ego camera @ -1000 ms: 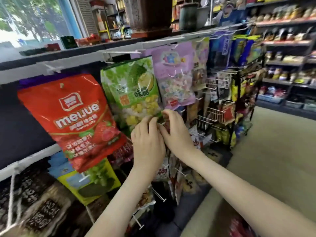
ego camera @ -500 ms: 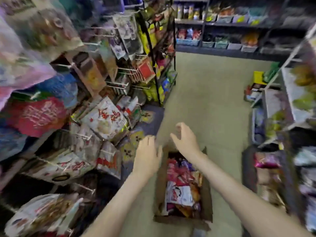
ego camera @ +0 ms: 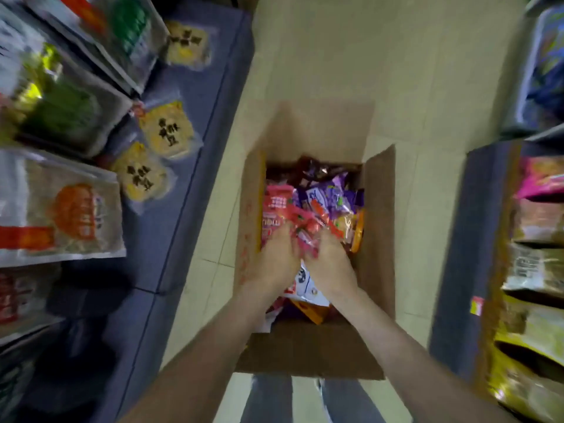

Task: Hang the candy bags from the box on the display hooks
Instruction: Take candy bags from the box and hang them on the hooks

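Left hand [ego camera: 273, 261], right hand [ego camera: 331, 265] lowered; candy bag [ego camera: 305, 222] between.

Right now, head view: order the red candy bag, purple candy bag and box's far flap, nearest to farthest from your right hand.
1. Red candy bag, at the right hand fingertips.
2. Purple candy bag, just beyond it.
3. Far flap, behind all the bags.

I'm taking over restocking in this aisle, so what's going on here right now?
A person is leaning over an open cardboard box on the floor, between displays of snack bags. Both the left hand and the right hand are down in the box, on a red candy bag at the top of the pile. Motion blur hides whether the fingers grip it. The bag is not yet lifted out, and the box holds many more bags.
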`<action>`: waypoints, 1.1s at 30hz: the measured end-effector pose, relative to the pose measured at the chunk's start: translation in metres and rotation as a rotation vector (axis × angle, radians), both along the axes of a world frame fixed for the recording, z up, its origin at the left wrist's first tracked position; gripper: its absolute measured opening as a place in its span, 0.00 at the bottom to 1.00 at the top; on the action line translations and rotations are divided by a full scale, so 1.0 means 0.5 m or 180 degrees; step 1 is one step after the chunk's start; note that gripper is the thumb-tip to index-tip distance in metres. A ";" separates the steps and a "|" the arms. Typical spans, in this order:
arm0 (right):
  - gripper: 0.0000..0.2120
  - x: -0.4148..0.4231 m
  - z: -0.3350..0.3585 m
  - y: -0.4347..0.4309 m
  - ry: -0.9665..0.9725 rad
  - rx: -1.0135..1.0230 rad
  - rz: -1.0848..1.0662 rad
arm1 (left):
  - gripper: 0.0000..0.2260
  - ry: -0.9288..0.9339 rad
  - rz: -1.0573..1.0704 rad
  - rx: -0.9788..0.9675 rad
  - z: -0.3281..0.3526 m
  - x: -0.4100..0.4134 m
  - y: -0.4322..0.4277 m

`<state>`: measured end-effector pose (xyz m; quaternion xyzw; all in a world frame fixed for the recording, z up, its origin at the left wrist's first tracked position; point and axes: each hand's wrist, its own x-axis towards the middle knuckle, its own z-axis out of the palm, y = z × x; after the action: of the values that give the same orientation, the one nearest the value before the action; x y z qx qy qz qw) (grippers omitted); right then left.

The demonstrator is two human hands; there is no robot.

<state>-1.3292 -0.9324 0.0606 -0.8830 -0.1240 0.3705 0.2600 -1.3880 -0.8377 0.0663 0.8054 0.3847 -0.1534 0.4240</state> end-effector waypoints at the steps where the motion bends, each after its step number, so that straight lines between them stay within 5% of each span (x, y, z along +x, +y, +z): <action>1: 0.17 -0.010 -0.054 0.012 0.0090 -0.0026 -0.0054 | 0.16 0.0144 -0.0114 -0.0011 -0.063 -0.010 0.006; 3: 0.20 -0.032 -0.159 0.034 0.0288 0.0163 -0.0203 | 0.22 0.0413 -0.0359 0.0362 -0.162 -0.044 0.028; 7: 0.18 -0.073 -0.350 0.069 0.0629 0.0246 -0.0426 | 0.30 0.0532 -0.2135 0.1976 -0.246 -0.142 0.077; 13: 0.07 -0.072 -0.484 0.144 0.0621 -0.0156 -0.0920 | 0.29 0.1272 -0.1514 0.2979 -0.281 -0.241 0.161; 17: 0.11 -0.079 -0.493 0.173 0.0618 -0.0478 -0.1116 | 0.28 0.1832 -0.1436 0.2611 -0.292 -0.254 0.210; 22: 0.06 -0.077 -0.437 0.150 0.0399 -0.0730 -0.1157 | 0.26 0.2096 -0.0929 0.1419 -0.262 -0.237 0.212; 29: 0.27 -0.074 -0.484 0.155 0.0772 -0.1401 -0.1209 | 0.36 0.2010 -0.0341 0.0817 -0.314 -0.245 0.234; 33: 0.15 -0.071 -0.503 0.162 0.0724 -0.1468 -0.1470 | 0.38 0.2014 -0.0443 0.0765 -0.354 -0.260 0.227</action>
<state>-1.3649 -0.8515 -0.1910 -0.8763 0.1959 0.4163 0.1427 -1.5179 -0.7244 -0.1108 0.7864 0.4567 -0.3777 0.1744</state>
